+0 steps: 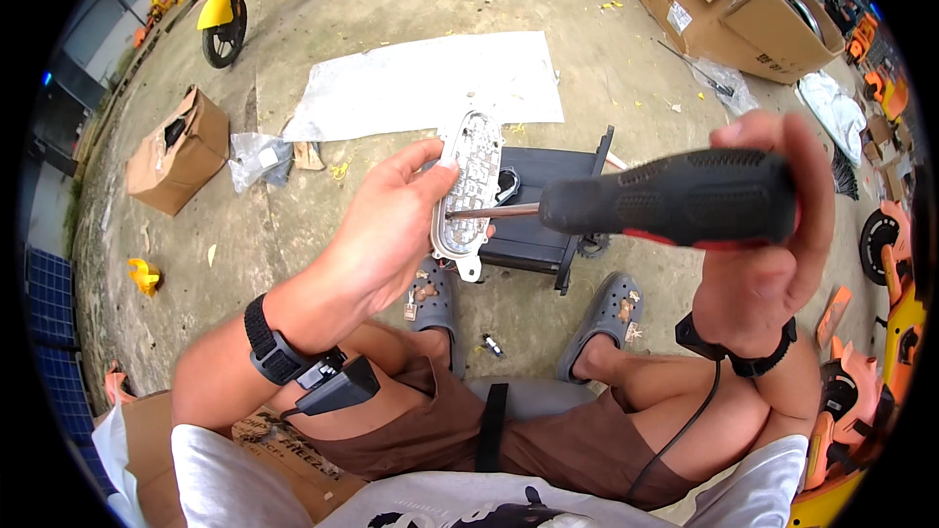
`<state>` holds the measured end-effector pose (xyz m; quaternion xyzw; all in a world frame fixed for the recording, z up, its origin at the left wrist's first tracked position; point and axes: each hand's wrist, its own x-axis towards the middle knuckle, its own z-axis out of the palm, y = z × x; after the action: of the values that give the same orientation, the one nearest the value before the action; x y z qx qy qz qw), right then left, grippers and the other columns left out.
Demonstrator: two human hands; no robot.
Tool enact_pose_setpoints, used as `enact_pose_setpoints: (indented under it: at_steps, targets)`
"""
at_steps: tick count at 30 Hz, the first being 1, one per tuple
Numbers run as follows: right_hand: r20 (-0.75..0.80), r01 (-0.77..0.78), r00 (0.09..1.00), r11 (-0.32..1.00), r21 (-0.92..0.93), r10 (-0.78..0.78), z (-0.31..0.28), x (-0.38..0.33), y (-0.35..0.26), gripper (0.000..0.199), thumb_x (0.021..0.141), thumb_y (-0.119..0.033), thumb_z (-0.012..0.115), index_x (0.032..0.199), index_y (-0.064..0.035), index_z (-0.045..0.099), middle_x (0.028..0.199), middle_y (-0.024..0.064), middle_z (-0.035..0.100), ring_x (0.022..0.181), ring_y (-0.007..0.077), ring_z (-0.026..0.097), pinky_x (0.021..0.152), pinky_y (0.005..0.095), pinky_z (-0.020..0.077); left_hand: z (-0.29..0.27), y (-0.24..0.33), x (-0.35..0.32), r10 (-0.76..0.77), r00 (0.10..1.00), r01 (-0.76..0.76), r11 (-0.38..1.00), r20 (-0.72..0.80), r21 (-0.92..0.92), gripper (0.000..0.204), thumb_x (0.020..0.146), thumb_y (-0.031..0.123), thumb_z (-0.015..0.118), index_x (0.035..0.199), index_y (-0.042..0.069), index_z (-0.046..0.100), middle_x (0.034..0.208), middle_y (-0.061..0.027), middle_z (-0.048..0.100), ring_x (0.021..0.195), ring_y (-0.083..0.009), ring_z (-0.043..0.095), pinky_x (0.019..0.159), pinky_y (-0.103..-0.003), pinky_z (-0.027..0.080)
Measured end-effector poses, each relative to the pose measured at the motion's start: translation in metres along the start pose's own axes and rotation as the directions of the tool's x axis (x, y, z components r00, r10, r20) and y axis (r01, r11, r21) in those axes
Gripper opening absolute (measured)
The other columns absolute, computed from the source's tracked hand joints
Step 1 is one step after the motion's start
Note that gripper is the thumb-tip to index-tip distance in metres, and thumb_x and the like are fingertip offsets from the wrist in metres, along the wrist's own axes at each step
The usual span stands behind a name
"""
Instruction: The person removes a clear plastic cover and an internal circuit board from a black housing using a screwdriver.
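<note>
My left hand (367, 235) grips an oval light unit (477, 161) by its left edge, thumb on top. The unit has a pale rim, a silvery patterned face and a small tab at its lower end; it is tilted upright in front of me. In my right hand (758, 279) is a screwdriver (675, 198) with a thick black and red handle, the fingers around the handle's butt end. Its metal shaft points left, and the tip meets the lower part of the light unit's face. Whether it sits in a screw is too small to tell.
Behind the light unit stands a black plastic frame (538, 246). Beyond lies a white sheet (430, 83). Cardboard boxes stand at left (181, 156) and far right (704, 15). A small black-and-silver part (492, 345) lies between my shoes. A yellow scooter (235, 10) is parked at the back.
</note>
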<state>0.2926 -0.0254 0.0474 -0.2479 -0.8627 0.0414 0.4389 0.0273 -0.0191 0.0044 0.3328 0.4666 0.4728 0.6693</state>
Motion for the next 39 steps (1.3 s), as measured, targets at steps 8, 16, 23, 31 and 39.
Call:
enact_pose_setpoints:
  at_steps: [8, 16, 23, 31, 39]
  targets:
    - [-0.032, 0.183, 0.982, 0.98, -0.08, -0.186, 0.001, 0.01, 0.004, 0.066, 0.101, -0.037, 0.043, 0.15, 0.0029, 0.023, 0.131, 0.0315, 0.047, 0.092, 0.0192, 0.058, 0.077, 0.0311, 0.0499, 0.001, 0.002, -0.001, 0.018, 1.0, -0.017, 0.999, -0.015, 0.035, 0.023, 0.102, 0.009, 0.042, 0.118, -0.005, 0.051, 0.102, -0.0113, 0.063, 0.082, -0.0174, 0.065, 0.071, -0.032, 0.059]
    - [-0.023, 0.211, 0.978, 0.976, 0.058, -0.21, 0.002, 0.008, 0.005, 0.062, 0.101, -0.039, 0.045, 0.144, 0.0047, 0.035, 0.128, 0.033, 0.05, 0.088, 0.0209, 0.061, 0.075, 0.0321, 0.0507, 0.0, 0.002, 0.002, 0.006, 1.0, -0.006, 1.0, -0.015, 0.019, 0.024, 0.102, 0.009, 0.042, 0.118, -0.005, 0.051, 0.101, -0.0117, 0.063, 0.081, -0.0179, 0.065, 0.07, -0.033, 0.058]
    - [0.011, 0.088, 0.996, 0.992, 0.09, -0.089, -0.001, 0.004, -0.003, 0.063, 0.102, -0.043, 0.042, 0.144, 0.0039, 0.035, 0.122, 0.0279, 0.055, 0.092, 0.0222, 0.058, 0.073, 0.0296, 0.0486, -0.004, 0.0, 0.003, 0.013, 1.0, -0.013, 1.0, -0.002, 0.021, 0.025, 0.102, 0.009, 0.042, 0.12, -0.006, 0.05, 0.101, -0.0127, 0.063, 0.081, -0.0187, 0.066, 0.069, -0.033, 0.059]
    - [-0.072, 0.155, 0.986, 0.988, 0.021, -0.153, 0.003, 0.007, 0.003, 0.052, 0.101, -0.032, 0.044, 0.14, 0.0033, 0.043, 0.115, 0.0269, 0.059, 0.094, 0.024, 0.058, 0.074, 0.0342, 0.0487, -0.003, 0.0, 0.002, -0.004, 1.0, 0.004, 0.999, 0.011, 0.032, 0.026, 0.102, 0.009, 0.042, 0.122, -0.006, 0.048, 0.105, -0.0138, 0.063, 0.081, -0.02, 0.067, 0.069, -0.033, 0.059]
    - [-0.071, 0.085, 0.994, 0.99, 0.108, -0.078, 0.003, 0.005, -0.003, 0.053, 0.1, -0.032, 0.048, 0.14, 0.0018, 0.043, 0.113, 0.0251, 0.058, 0.093, 0.0238, 0.057, 0.078, 0.0339, 0.048, 0.001, 0.0, 0.001, -0.007, 1.0, 0.007, 0.999, -0.002, 0.051, 0.028, 0.103, 0.01, 0.041, 0.124, -0.006, 0.046, 0.108, -0.0148, 0.063, 0.088, -0.0219, 0.068, 0.071, -0.035, 0.059]
